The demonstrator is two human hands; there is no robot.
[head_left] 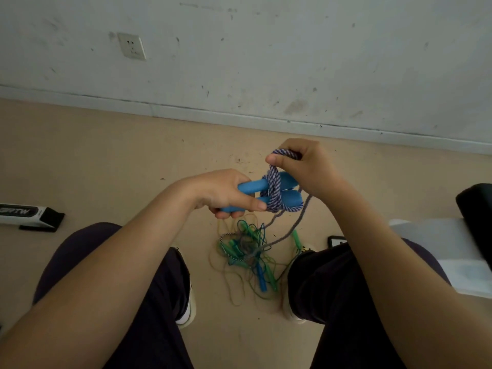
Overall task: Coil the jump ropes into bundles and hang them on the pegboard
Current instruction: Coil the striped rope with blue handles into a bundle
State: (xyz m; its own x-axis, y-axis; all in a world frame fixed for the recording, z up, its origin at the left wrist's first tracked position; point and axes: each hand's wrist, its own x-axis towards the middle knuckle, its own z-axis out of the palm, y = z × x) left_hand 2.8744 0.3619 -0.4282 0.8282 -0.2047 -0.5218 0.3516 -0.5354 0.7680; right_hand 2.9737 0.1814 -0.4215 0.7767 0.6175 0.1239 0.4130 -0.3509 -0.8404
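1. The left hand is curled tight around two blue handles and holds them side by side
2. The right hand pinches the purple and white rope between thumb and fingers, just above the handles
3. That rope is wound a few times around both handles, and its loose end hangs down to the floor
4. Two legs in dark trousers and white shoes are at the bottom, one on each side
5. Between the feet lies a messy pile of jump ropes, green, blue and yellow, all tangled up
6. A black and white box lies on the tan floor at the left
7. Farther back is a grey wall with a white socket in it
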